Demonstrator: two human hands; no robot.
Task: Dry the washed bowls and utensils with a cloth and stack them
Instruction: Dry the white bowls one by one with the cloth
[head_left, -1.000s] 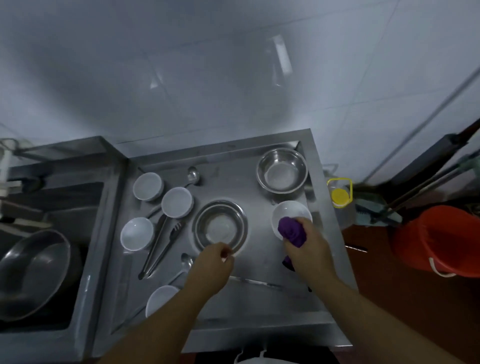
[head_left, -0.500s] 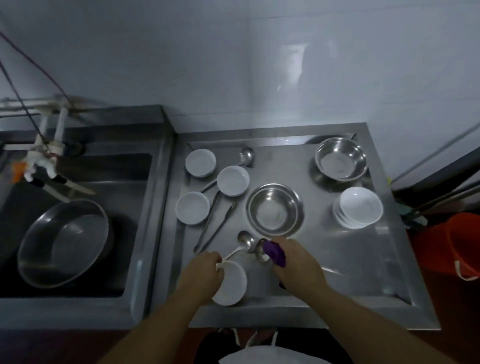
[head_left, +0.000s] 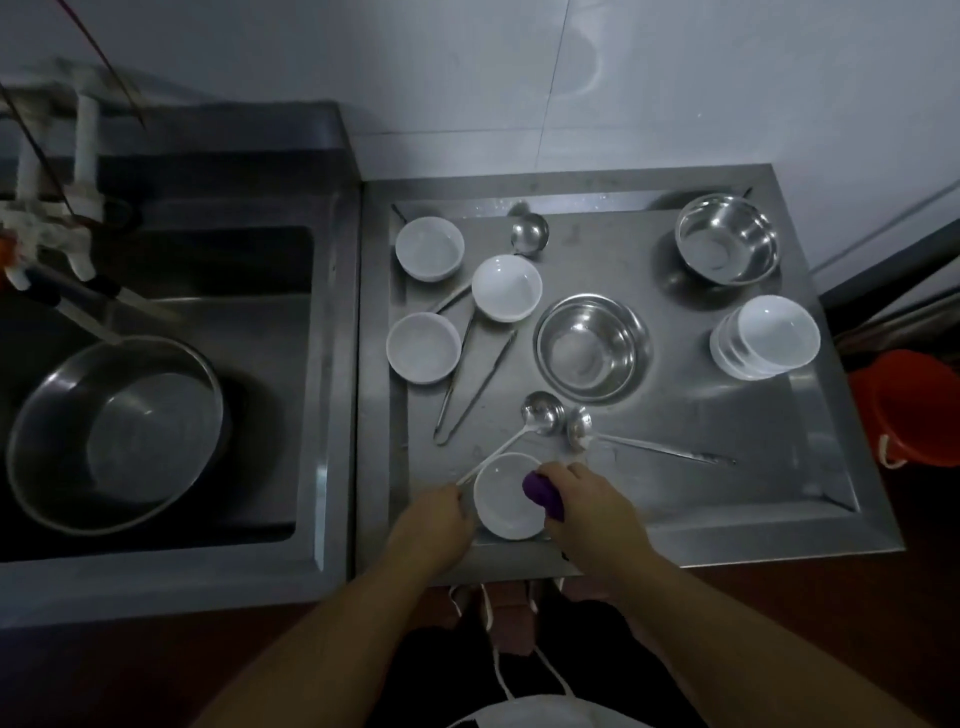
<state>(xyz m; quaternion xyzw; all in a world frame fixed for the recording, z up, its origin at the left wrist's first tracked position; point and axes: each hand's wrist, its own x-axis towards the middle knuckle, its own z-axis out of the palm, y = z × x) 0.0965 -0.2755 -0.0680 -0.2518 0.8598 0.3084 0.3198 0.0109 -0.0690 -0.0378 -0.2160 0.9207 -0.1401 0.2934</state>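
While my right hand had been at the stack of white bowls a second earlier, it was now back at the near edge of the tabletop, its fingers curled round the purple cloth and pressing it into the white bowl in front of me. My left hand had let go of the middle steel bowl and now gripped that white bowl by its left rim, fingers curled against the wall.

I judged from this that one bowl had been dried and stacked, and the next was under the cloth.

Taking the white bowl I held as landmark: it held nothing but the cloth. Just beyond it lay two ladles, one handle running back to its rim. Further beyond stood the middle steel bowl, empty, with tongs to its left. Beyond and to the left stood three loose white bowls, all empty, with a third ladle behind them. Far beyond to the right sat a second steel bowl, also empty, and nearer than that the stack. Well to the left, in the sink, lay a large steel basin; whether it held water I could not tell.
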